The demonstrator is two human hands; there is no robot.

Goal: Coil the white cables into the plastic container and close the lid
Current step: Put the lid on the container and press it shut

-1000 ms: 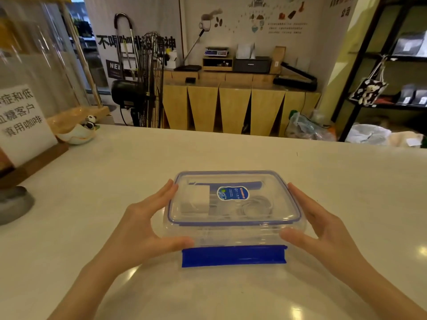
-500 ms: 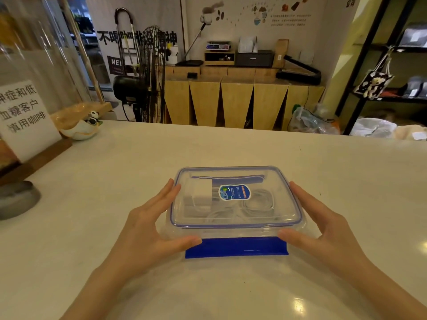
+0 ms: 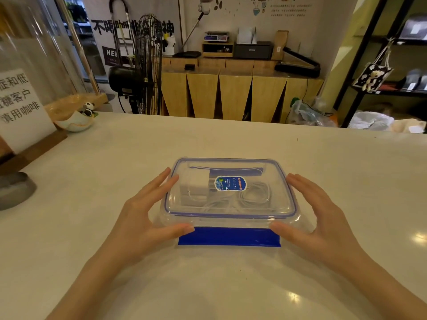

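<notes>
The clear plastic container [image 3: 231, 221] sits in the middle of the white counter with its blue-rimmed lid [image 3: 261, 205] on top. Coiled white cables [image 3: 253, 195] and a white charger block [image 3: 195, 182] show through the lid. A blue latch flap [image 3: 228, 236] sticks out flat at the near side. My left hand [image 3: 141, 218] cups the left front corner, with its fingers along the side and its thumb on the front rim. My right hand [image 3: 323, 218] mirrors it at the right front corner.
At the counter's far left stand a paper sign [image 3: 20, 107] on a wooden base, a small bowl with a panda figure [image 3: 77, 120] and a grey round base [image 3: 13, 189]. Beyond the far edge are a fan [image 3: 143, 65] and wooden cabinets [image 3: 231, 95].
Only the view has shifted slightly. Both hands stay in the same pose around the container, and the lid and latch flap look unchanged.
</notes>
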